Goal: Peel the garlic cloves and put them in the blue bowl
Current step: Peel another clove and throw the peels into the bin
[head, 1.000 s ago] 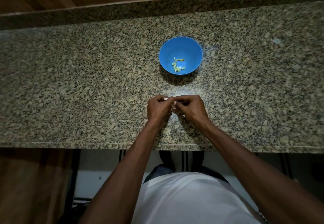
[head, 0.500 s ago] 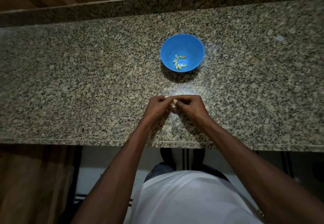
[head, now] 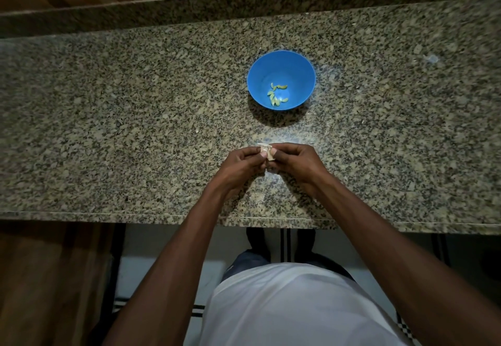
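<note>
Both hands meet over the granite counter (head: pixel 108 129), on the near side of the blue bowl (head: pixel 281 69) and apart from it. The left hand (head: pixel 240 165) and the right hand (head: pixel 295 162) face each other with fingers curled inward, and between their fingertips sits a pale garlic clove (head: pixel 267 152) — small, whitish, with a bit of papery skin sticking out toward the bowl. The left hand pinches the clove from its own side, thumb and forefinger pressed to it; the right hand grips it from the other side, a thumbnail lying right against the pale surface. The clove is held above the counter rather than lying on it, though how high cannot be told from this view.

The blue bowl stands upright on the counter, directly beyond the hands. In its bottom lies a small cluster of peeled cloves (head: pixel 276 95) — yellowish-green slivers, loosely touching one another, gathered on the part of the bowl floor nearest the hands. The bowl casts a dark shadow on the counter toward the hands.

Just below the hands, on the side away from the bowl, a pale scrap (head: pixel 268 176) shows against the stone; whether it is skin or a lighter fleck of granite cannot be told. The person's white shirt (head: pixel 292 307) fills the near edge of the view, on the side of the counter away from the bowl.
</note>
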Tool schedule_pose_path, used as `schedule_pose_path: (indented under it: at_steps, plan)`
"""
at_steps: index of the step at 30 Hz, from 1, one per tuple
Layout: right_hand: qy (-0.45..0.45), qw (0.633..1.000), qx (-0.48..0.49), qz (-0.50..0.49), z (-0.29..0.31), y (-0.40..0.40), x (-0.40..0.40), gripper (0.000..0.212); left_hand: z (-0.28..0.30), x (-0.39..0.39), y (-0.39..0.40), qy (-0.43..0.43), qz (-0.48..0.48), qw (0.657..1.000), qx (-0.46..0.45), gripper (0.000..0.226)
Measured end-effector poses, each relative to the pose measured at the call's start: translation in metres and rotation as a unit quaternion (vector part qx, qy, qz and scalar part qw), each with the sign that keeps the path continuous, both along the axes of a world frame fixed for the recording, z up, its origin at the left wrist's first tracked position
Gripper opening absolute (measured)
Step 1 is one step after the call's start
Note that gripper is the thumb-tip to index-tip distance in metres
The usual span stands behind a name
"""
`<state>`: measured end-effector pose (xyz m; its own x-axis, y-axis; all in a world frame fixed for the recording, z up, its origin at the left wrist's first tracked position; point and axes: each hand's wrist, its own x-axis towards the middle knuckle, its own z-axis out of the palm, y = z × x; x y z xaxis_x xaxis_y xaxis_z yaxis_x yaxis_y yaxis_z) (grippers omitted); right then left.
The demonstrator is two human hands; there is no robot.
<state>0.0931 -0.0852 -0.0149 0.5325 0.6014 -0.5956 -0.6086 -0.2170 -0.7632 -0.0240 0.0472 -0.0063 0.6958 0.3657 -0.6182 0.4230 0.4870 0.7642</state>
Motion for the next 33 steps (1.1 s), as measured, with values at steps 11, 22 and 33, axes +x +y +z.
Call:
schedule_pose_path:
  at_steps: [11,22,33]
  plan:
    - [-0.001,1.0,-0.006,-0.012,0.005,0.004,-0.003,0.021,-0.001,-0.002,-0.006,0.031,0.061,0.996,0.056,0.026]
    - [-0.354,0.922,-0.11,0.116,0.007,0.005,0.014,0.016,0.007,-0.019,-0.011,0.043,0.086,0.995,0.037,0.03]
    - [-0.411,0.896,-0.085,0.144,0.021,-0.014,0.001,0.023,0.011,-0.017,-0.03,0.039,0.145,0.989,-0.017,0.023]
